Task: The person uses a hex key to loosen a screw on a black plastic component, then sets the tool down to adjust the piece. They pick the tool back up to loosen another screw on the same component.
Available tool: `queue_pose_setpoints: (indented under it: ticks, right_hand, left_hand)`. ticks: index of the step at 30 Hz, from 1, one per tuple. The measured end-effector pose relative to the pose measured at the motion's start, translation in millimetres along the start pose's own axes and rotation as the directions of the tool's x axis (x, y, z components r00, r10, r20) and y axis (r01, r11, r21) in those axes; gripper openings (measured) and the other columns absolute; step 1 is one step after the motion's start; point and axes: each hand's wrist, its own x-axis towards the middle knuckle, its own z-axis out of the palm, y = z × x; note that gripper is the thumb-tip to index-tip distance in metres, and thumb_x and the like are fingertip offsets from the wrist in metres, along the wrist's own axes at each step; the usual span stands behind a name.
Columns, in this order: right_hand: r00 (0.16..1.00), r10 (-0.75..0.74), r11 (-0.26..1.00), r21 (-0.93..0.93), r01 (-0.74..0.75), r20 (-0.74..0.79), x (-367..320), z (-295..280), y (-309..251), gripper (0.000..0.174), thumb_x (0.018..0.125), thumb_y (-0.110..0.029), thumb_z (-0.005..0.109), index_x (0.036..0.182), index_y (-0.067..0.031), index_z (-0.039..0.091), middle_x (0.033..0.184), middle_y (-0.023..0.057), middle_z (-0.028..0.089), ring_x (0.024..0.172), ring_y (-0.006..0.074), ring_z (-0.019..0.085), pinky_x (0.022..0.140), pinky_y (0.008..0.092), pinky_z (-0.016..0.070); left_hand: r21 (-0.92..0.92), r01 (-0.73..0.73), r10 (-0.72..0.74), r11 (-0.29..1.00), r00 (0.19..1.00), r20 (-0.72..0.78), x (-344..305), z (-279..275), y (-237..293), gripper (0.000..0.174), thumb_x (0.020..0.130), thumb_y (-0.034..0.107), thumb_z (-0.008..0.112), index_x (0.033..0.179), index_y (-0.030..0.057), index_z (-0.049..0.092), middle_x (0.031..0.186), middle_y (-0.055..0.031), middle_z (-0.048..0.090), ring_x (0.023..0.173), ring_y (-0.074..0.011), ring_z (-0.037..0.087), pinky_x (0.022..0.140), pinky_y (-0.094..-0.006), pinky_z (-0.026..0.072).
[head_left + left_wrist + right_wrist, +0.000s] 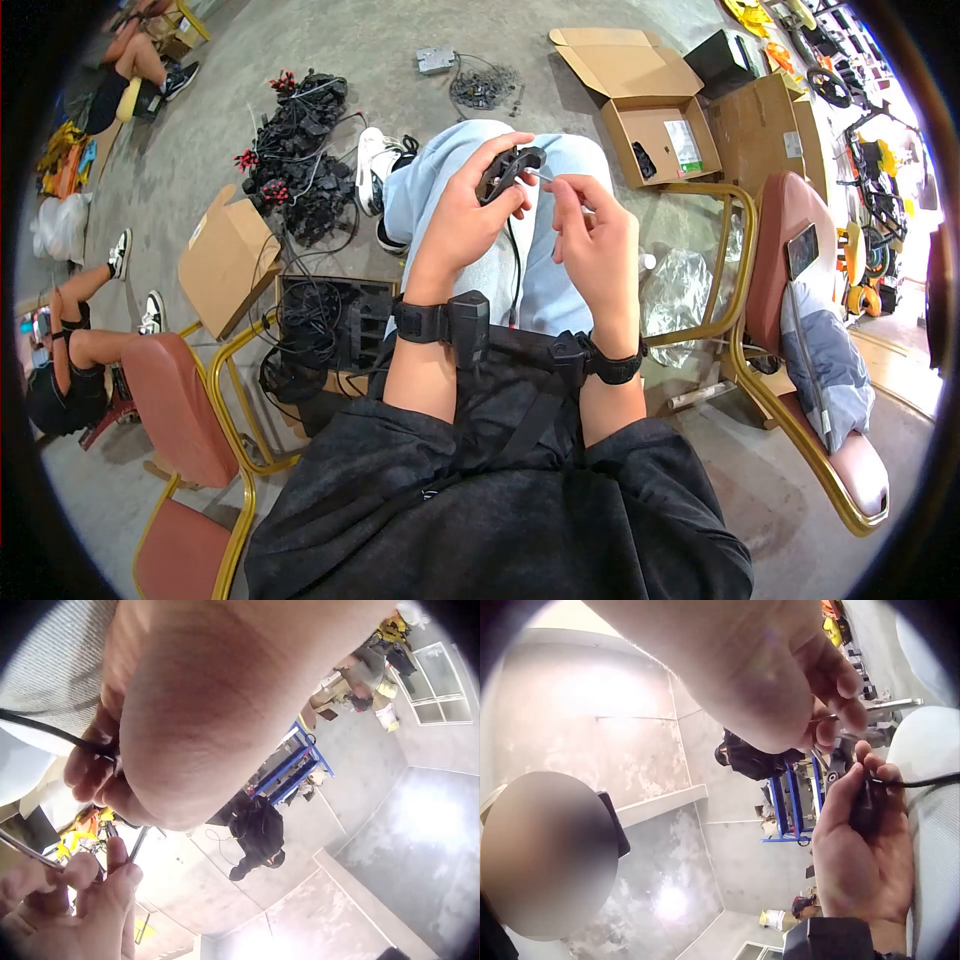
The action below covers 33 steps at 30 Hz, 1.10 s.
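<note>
Over my knees in light blue jeans [450,170], my left hand [478,200] grips a small black plastic part [505,170] with a black cable [514,280] hanging down from it. My right hand [585,230] pinches a thin metal tool [543,177] whose tip touches the part. In the right wrist view the left hand [862,855] wraps the black part [866,806], and the metal tool [889,705] sticks out from the right hand's fingers [832,682]. The left wrist view shows the left palm [210,712] close up and the right hand [67,900] pinching the tool [26,851].
An open cardboard box [650,105] lies on the floor ahead. A heap of black cabled parts [300,150] and a box of them [330,320] are at my left. Gold-framed chairs stand left [180,400] and right [810,330]. Another person [70,350] sits at far left.
</note>
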Motion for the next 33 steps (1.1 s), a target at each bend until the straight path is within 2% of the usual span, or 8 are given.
queue_pose_setpoints:
  ticks: [4, 9, 12, 19, 20, 21, 28, 33]
  right_hand:
    - [0.99, -0.138, 0.981, -0.135, 0.14, 0.022, 1, 0, 1, 0.013, 0.092, -0.01, 0.063, 0.101, -0.002, 0.067, 0.077, 0.0096, 0.063, 0.059, 0.0191, 0.06, 0.057, 0.0287, 0.0466]
    - [0.856, -0.517, 0.785, -0.414, 0.46, -0.029, 4, 2, 5, 0.014, 0.086, -0.008, 0.067, 0.1, -0.0047, 0.07, 0.1, 0.0108, 0.062, 0.082, 0.0267, 0.063, 0.074, 0.0354, 0.0506]
    - [0.805, -0.593, 0.714, -0.47, 0.518, -0.015, 6, 4, 7, 0.016, 0.084, -0.006, 0.068, 0.1, -0.0051, 0.071, 0.106, 0.0111, 0.061, 0.087, 0.0278, 0.063, 0.077, 0.0366, 0.0508]
    - [0.863, -0.504, 0.805, -0.38, 0.455, -0.036, 4, 2, 6, 0.014, 0.087, -0.007, 0.067, 0.1, -0.0041, 0.07, 0.097, 0.0118, 0.064, 0.082, 0.0247, 0.065, 0.071, 0.0341, 0.0514]
    - [0.976, -0.216, 0.952, -0.225, 0.209, -0.005, 3, 0, 0, 0.013, 0.089, -0.008, 0.065, 0.1, -0.0043, 0.07, 0.091, 0.0114, 0.065, 0.076, 0.0224, 0.065, 0.067, 0.0321, 0.0505]
    - [0.994, 0.084, 0.994, -0.08, -0.078, 0.074, 2, -2, -3, 0.013, 0.09, -0.009, 0.064, 0.1, -0.0045, 0.07, 0.086, 0.0111, 0.066, 0.071, 0.02, 0.065, 0.062, 0.0302, 0.0497]
    - [0.974, -0.225, 0.96, -0.175, 0.218, -0.018, 2, 2, 0, 0.013, 0.092, -0.01, 0.062, 0.1, -0.0047, 0.07, 0.079, 0.0106, 0.065, 0.062, 0.0186, 0.061, 0.058, 0.029, 0.0468]
    - [0.925, -0.379, 0.886, -0.3, 0.355, -0.026, 3, 2, 3, 0.014, 0.088, -0.007, 0.066, 0.101, -0.005, 0.07, 0.092, 0.0108, 0.062, 0.082, 0.0243, 0.063, 0.07, 0.0326, 0.0497]
  left_hand:
    - [0.058, -0.006, 0.006, 0.998, 1.0, 0.003, -1, 1, 3, 0.047, 0.086, -0.005, 0.056, 0.132, 0.0065, 0.054, 0.092, -0.0034, 0.063, 0.073, -0.008, 0.058, 0.067, -0.0236, 0.0492]
    - [0.043, 0.011, -0.012, 0.999, 1.0, 0.021, 0, 0, 2, 0.052, 0.084, -0.007, 0.059, 0.134, 0.0056, 0.053, 0.101, -0.0056, 0.063, 0.076, -0.0106, 0.06, 0.068, -0.0256, 0.0508]
    - [0.036, 0.013, -0.014, 0.999, 1.0, 0.022, 0, -1, 2, 0.053, 0.084, -0.007, 0.06, 0.135, 0.0053, 0.052, 0.101, -0.0053, 0.062, 0.075, -0.0106, 0.06, 0.067, -0.0256, 0.0505]
    - [0.051, 0.007, -0.009, 0.999, 1.0, 0.026, 0, -1, 4, 0.053, 0.084, -0.007, 0.059, 0.135, 0.0052, 0.053, 0.1, -0.0053, 0.063, 0.076, -0.0107, 0.06, 0.069, -0.0254, 0.0503]
    - [0.057, 0.008, -0.009, 0.998, 1.0, 0.016, 0, 0, 4, 0.053, 0.084, -0.007, 0.059, 0.134, 0.0053, 0.054, 0.1, -0.0054, 0.063, 0.077, -0.0108, 0.06, 0.069, -0.0254, 0.0502]
    - [0.057, 0.007, -0.008, 0.998, 1.0, 0.016, 0, 1, 4, 0.053, 0.084, -0.007, 0.059, 0.134, 0.0053, 0.054, 0.1, -0.0054, 0.063, 0.077, -0.0108, 0.06, 0.069, -0.0254, 0.0502]
    - [0.008, -0.002, 0.002, 1.0, 1.0, 0.015, 1, -1, 4, 0.052, 0.084, -0.005, 0.057, 0.135, 0.0063, 0.053, 0.089, -0.0034, 0.063, 0.073, -0.0087, 0.059, 0.067, -0.0237, 0.0496]
    - [0.039, -0.017, 0.017, 0.999, 1.0, 0.019, 2, -1, 2, 0.052, 0.084, -0.004, 0.057, 0.135, 0.0063, 0.054, 0.087, -0.0032, 0.063, 0.072, -0.0089, 0.06, 0.066, -0.0238, 0.0498]
